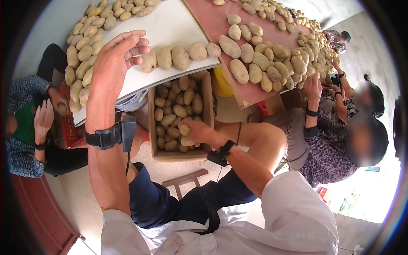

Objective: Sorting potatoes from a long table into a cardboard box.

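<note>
My left hand (121,49) is raised over the white tabletop (168,27), its fingers loosely bent and apart, with nothing seen in it. Beside its fingertips a row of potatoes (180,58) lies along the near edge of the white top. Lower down, my right hand (200,132) reaches over the right side of a cardboard box (180,156) and closes on a potato (185,129). Many loose potatoes (170,119) fill much of that box, which stands between my knees. Each of my wrists wears a black strap with a small device.
A pile of potatoes (85,53) lies on the white top's left. More potatoes (272,63) cover the reddish table (250,95) on the right. A yellow bucket (222,83) stands beside the box. People sit at both sides; one person's hand (313,89) is raised at right.
</note>
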Motion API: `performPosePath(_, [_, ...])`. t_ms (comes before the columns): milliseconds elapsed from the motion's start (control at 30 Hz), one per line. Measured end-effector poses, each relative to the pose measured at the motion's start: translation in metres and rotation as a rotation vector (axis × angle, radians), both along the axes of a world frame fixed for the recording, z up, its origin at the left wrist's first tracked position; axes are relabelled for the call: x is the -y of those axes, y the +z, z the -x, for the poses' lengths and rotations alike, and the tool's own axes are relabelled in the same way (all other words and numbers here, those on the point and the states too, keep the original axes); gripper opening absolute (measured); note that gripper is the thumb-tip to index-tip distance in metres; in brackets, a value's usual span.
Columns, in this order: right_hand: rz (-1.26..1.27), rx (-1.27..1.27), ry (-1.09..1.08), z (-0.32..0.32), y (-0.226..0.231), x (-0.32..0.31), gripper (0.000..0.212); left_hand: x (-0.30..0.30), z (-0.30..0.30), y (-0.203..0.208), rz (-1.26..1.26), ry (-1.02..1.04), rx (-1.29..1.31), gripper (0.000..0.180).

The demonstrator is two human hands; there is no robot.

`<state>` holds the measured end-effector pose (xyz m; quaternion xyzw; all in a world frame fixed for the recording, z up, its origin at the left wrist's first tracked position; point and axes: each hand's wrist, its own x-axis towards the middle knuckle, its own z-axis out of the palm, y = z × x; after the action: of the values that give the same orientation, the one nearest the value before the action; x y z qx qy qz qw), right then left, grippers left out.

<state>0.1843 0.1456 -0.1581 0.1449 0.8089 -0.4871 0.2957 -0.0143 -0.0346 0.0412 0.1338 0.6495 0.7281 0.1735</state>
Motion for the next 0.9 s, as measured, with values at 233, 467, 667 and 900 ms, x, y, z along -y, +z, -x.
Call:
performPosePath(233, [0.548,-0.134,-0.427,0.002,0.083,-0.052,0.054,-0.005,-0.002,0.002,0.0,0.005,0.021,0.032])
performPosePath(467, [0.739,-0.502,-0.64,0.008,0.136,-0.11,0.054,-0.005,-0.007,0.006,0.036,0.015,0.005,0.032])
performPosePath(667, [0.46,-0.793,-0.795,0.028,0.142,-0.179,0.049,-0.011,-0.007,0.004,0.025,0.0,0.016,0.032])
performPosePath(900, [0.067,-0.976,-0.823,0.019,0.132,-0.197,0.04,-0.011,-0.003,-0.001,0.029,0.007,0.009,0.033])
